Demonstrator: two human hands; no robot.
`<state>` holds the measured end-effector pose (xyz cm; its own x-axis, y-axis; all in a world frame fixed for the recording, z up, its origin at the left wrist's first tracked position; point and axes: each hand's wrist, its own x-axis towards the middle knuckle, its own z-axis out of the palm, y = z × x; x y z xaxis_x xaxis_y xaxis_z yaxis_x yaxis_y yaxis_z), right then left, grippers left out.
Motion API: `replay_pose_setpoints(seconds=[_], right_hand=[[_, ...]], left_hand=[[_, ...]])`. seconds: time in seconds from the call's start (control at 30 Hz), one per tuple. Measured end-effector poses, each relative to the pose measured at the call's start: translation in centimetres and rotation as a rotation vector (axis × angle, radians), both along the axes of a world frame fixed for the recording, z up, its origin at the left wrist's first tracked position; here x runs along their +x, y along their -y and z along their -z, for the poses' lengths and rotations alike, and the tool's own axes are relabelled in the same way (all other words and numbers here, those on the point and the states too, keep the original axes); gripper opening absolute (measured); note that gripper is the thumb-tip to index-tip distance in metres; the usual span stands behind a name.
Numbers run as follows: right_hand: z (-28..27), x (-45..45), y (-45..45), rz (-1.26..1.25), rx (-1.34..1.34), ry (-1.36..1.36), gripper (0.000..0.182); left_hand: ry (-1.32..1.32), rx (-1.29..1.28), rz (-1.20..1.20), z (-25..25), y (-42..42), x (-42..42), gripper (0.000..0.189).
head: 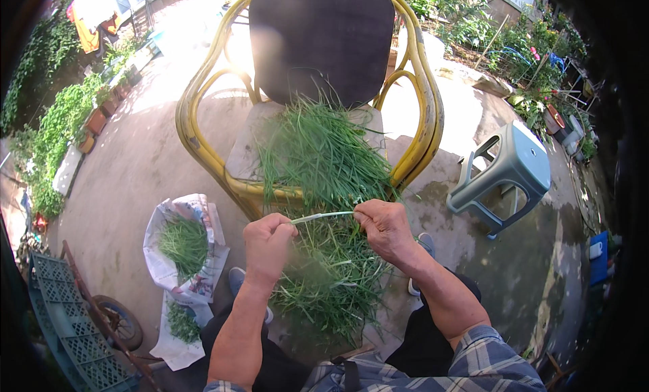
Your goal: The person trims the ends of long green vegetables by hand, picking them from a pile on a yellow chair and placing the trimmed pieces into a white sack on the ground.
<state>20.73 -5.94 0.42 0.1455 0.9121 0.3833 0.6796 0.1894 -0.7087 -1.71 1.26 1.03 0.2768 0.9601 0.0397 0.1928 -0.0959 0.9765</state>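
Between my two hands a thin green stalk [322, 216] with a pale, whitish section is stretched nearly level. My left hand [266, 245] pinches its left end between thumb and fingers. The other end is gripped by the fingertips of my right hand [386, 229]. Just beyond my hands, a heap of long, thin green leaves, like chives [324, 148], covers much of the chair seat and hangs over its front edge. Below my hands, a looser pile of green stalks and leaves [334, 285] lies on the ground between my feet.
A yellow cane armchair [428, 118] with a dark back [324, 37] stands ahead. At left, a paper-lined container [152, 240] holds greens, with more on a paper sheet [172, 354]. A plastic stool [530, 153] stands right; a wheeled cart with a green crate [76, 326] is lower left.
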Motion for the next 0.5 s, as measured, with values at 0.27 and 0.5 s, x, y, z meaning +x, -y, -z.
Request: replay_pose_setpoints(seconds=[0.27,0.5], right_hand=[[0.5,3.9,-0.5,0.130,-0.087,-0.226,0.009],[-0.9,3.0,-0.5,-0.025,-0.434,-1.286,0.017]], left_hand=[[0.107,-0.003,-0.154,-1.1,-1.5,-2.0,0.013],[-1.009,0.336,0.442,-0.1,2.5,1.2,0.036]])
